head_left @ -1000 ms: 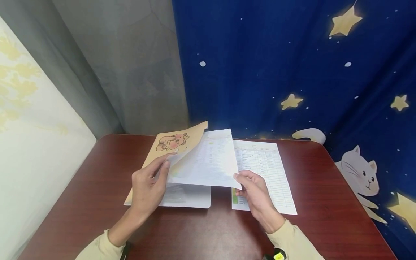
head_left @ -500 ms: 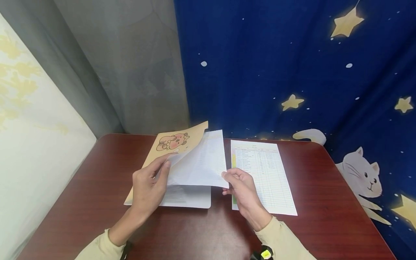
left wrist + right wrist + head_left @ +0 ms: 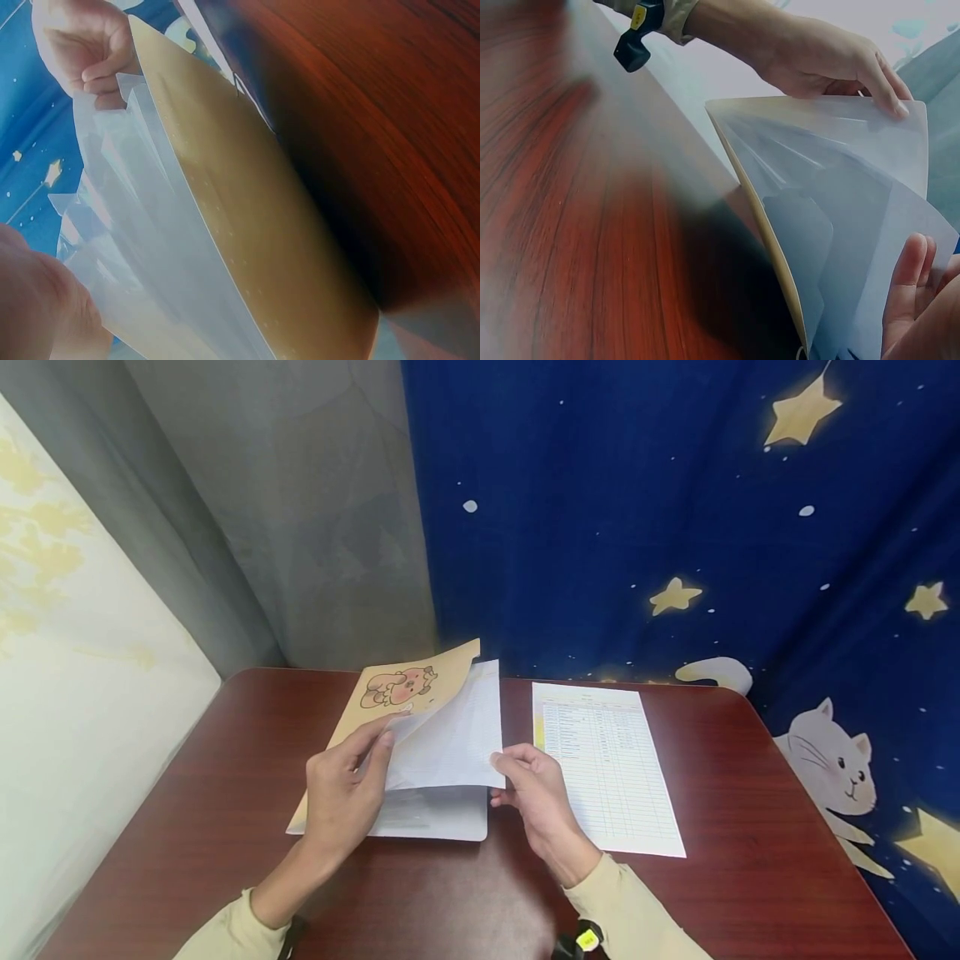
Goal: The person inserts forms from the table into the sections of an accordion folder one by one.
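Observation:
A folder lies on the table with its tan front cover [image 3: 352,718], printed with a cartoon character, lifted and bent back. Clear plastic pages [image 3: 142,202] show inside it in both wrist views. My left hand [image 3: 347,785] pinches the raised cover together with the edge of a clear page. At the near right corner of a white printed sheet [image 3: 459,747], my right hand [image 3: 538,797] holds it between thumb and fingers. The sheet's left part is hidden behind the bent cover. Below the sheet the folder's pale lower page [image 3: 435,814] lies flat.
A second printed sheet [image 3: 609,768], ruled as a table of rows, lies to the right of my right hand. The dark red wooden table [image 3: 735,793] ends at a blue star-patterned curtain [image 3: 570,510] and a grey one [image 3: 300,527].
My right hand has moved left with the sheet, so the sheet reaches further behind the cover and the second sheet is more uncovered. The left hand has hardly moved.

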Demonstrator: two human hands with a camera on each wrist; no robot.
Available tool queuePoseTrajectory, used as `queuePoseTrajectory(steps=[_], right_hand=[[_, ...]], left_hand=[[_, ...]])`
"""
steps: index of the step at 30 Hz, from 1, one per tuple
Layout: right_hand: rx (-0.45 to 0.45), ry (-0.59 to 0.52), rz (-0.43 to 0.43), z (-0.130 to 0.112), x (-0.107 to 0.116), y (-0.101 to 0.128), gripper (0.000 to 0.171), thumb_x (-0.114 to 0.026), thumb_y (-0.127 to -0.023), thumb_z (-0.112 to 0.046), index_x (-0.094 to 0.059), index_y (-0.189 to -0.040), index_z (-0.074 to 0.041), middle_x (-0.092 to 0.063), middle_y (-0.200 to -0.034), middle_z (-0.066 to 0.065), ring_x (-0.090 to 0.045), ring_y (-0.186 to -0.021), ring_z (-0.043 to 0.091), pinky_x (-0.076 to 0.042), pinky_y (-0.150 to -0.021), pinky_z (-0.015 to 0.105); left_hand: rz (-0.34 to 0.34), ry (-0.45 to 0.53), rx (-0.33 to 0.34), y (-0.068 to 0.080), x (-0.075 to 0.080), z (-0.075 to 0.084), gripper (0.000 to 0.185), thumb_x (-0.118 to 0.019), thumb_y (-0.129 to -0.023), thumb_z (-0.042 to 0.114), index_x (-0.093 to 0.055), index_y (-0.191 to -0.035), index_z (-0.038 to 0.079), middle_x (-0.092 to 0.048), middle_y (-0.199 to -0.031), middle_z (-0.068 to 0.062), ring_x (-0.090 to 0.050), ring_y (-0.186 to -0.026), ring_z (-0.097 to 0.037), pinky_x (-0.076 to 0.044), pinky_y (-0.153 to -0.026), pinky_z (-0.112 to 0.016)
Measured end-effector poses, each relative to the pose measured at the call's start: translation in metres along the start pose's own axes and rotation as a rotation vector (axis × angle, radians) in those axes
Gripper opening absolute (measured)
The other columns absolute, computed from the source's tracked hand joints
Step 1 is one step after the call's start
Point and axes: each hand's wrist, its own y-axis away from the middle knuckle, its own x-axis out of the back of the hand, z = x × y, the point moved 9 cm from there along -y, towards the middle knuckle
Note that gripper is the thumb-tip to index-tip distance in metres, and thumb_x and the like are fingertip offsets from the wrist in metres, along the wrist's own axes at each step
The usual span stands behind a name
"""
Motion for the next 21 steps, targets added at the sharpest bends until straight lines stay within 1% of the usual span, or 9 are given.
queuePoseTrajectory(steps=[4, 10, 14, 17, 21], right_hand=[[-0.001, -0.005, -0.003, 0.001, -0.007, 0.0, 0.007, -0.069, -0.094, -0.006, -0.064, -0.094, -0.001, -0.069, -0.08, 0.0, -0.057, -0.057, 0.013, -0.054, -0.056, 0.025], [-0.012, 0.006, -0.016, 0.004, -0.016, -0.001, 0.008, -0.071, -0.093, -0.008, -0.064, -0.094, -0.003, -0.067, -0.085, 0.001, -0.058, -0.058, 0.013, -0.054, -0.057, 0.026], [-0.027, 0.027, -0.012, 0.007, -0.017, -0.001, 0.011, -0.073, -0.093, -0.011, -0.064, -0.095, -0.004, -0.063, -0.087, -0.001, -0.056, -0.058, 0.013, -0.05, -0.056, 0.024], [-0.036, 0.049, -0.015, 0.008, -0.019, 0.001, 0.012, -0.074, -0.093, -0.014, -0.065, -0.095, -0.006, -0.061, -0.084, -0.003, -0.054, -0.058, 0.012, -0.046, -0.055, 0.023], [-0.033, 0.078, -0.033, 0.008, -0.023, 0.001, 0.012, -0.074, -0.093, -0.017, -0.065, -0.096, -0.008, -0.059, -0.083, -0.005, -0.052, -0.058, 0.01, -0.043, -0.055, 0.023]], left_hand=[[-0.001, 0.001, -0.005, 0.0, -0.001, 0.001, 0.024, -0.07, -0.1, 0.003, -0.08, -0.12, 0.009, -0.082, -0.113, -0.007, -0.072, -0.106, 0.003, -0.053, -0.092, -0.009], [0.002, 0.002, -0.004, -0.001, -0.001, -0.001, 0.025, -0.07, -0.099, 0.003, -0.08, -0.12, 0.012, -0.082, -0.112, -0.006, -0.073, -0.106, 0.002, -0.053, -0.092, -0.009], [-0.005, 0.009, -0.015, 0.0, -0.003, 0.0, 0.025, -0.07, -0.1, 0.003, -0.08, -0.121, 0.012, -0.082, -0.114, -0.005, -0.073, -0.108, 0.001, -0.053, -0.093, -0.01], [-0.006, 0.007, -0.022, 0.001, -0.003, 0.001, 0.025, -0.07, -0.1, 0.003, -0.08, -0.121, 0.013, -0.082, -0.115, -0.006, -0.073, -0.109, 0.001, -0.053, -0.093, -0.01], [-0.001, 0.003, -0.014, 0.001, -0.001, 0.001, 0.026, -0.07, -0.099, 0.002, -0.08, -0.121, 0.012, -0.082, -0.114, -0.007, -0.072, -0.109, 0.002, -0.053, -0.093, -0.01]])
